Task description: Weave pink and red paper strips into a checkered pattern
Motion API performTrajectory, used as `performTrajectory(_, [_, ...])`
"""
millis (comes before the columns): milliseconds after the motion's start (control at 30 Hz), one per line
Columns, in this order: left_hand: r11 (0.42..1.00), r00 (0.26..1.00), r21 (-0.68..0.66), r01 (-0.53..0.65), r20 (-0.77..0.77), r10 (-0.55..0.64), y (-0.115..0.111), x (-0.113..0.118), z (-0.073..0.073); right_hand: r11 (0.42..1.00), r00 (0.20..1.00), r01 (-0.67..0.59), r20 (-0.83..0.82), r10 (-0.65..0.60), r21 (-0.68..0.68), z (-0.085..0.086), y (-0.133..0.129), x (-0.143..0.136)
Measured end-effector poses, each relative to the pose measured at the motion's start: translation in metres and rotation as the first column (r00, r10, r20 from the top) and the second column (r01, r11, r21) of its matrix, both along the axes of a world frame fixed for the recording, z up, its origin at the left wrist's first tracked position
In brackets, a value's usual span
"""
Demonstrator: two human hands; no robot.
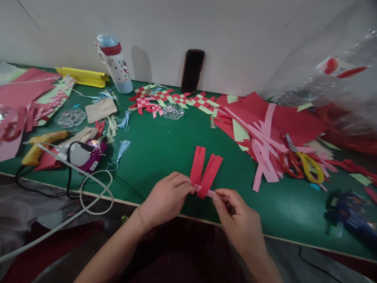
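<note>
Several red paper strips [209, 173] stand out away from me, woven with a thin pink paper strip [209, 193] that runs crosswise near their lower ends. My left hand [168, 193] is closed at the left end of the pink strip, its fingertips beside the leftmost red strip. Between thumb and fingers, my right hand [238, 212] pinches the right end of the pink strip. The weave is held just over the front part of the green table [165, 151].
Right: loose pink strips [266, 151], red-and-yellow scissors [303, 159], a blue tool [352, 212]. Left: a yellow glue gun [44, 143], a purple device [93, 155], white cable [97, 196], tassels [122, 149]. Back: a bottle [116, 65], a phone [193, 70], woven paper pieces [176, 98], a beads tray [173, 111].
</note>
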State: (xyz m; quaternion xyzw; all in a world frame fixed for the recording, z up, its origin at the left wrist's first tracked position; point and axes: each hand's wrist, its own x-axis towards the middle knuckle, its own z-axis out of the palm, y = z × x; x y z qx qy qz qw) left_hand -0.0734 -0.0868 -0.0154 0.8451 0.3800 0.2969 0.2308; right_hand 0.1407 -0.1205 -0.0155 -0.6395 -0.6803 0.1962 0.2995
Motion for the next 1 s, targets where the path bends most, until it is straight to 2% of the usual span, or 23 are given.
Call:
performTrajectory(67, [0.997,0.998,0.075,0.016,-0.068,-0.011,-0.002,-0.002,-0.004,0.982,0.996,-0.062,0.079,0.049,0.178,0.0,0.001,0.007])
performTrajectory(133, [0.992,0.993,0.126,0.019,-0.118,-0.004,-0.004,-0.004,-0.008,0.921,0.966,-0.236,0.181,0.186,0.31,-0.001,0.003,0.011])
performTrajectory(233, [0.984,0.981,0.174,0.026,-0.196,0.009,-0.006,-0.004,-0.014,0.836,0.863,-0.464,0.362,0.352,0.293,-0.006,0.006,0.015])
performTrajectory(333, [0.98,0.973,0.197,0.04,-0.232,0.008,-0.007,-0.004,-0.017,0.814,0.78,-0.538,0.496,0.381,0.219,-0.011,0.007,0.017])
performTrajectory(433, [0.979,0.97,0.2,0.043,-0.241,0.007,-0.007,-0.003,-0.016,0.81,0.747,-0.552,0.549,0.376,0.197,-0.015,0.009,0.019])
performTrajectory(600, [0.98,0.972,0.194,0.041,-0.235,0.006,-0.006,-0.003,-0.013,0.834,0.76,-0.524,0.538,0.365,0.174,-0.016,0.017,0.022])
performTrajectory(733, [0.981,0.971,0.188,0.045,-0.239,0.001,-0.005,-0.003,-0.013,0.829,0.808,-0.515,0.448,0.384,0.217,-0.015,0.02,0.021])
performTrajectory(833, [0.984,0.97,0.168,0.051,-0.244,-0.008,-0.005,-0.004,-0.013,0.847,0.862,-0.458,0.368,0.349,0.271,-0.015,0.02,0.018])
performTrajectory(1000, [0.985,0.974,0.167,0.04,-0.228,-0.001,-0.005,-0.003,-0.013,0.868,0.889,-0.407,0.341,0.305,0.285,-0.013,0.019,0.003])
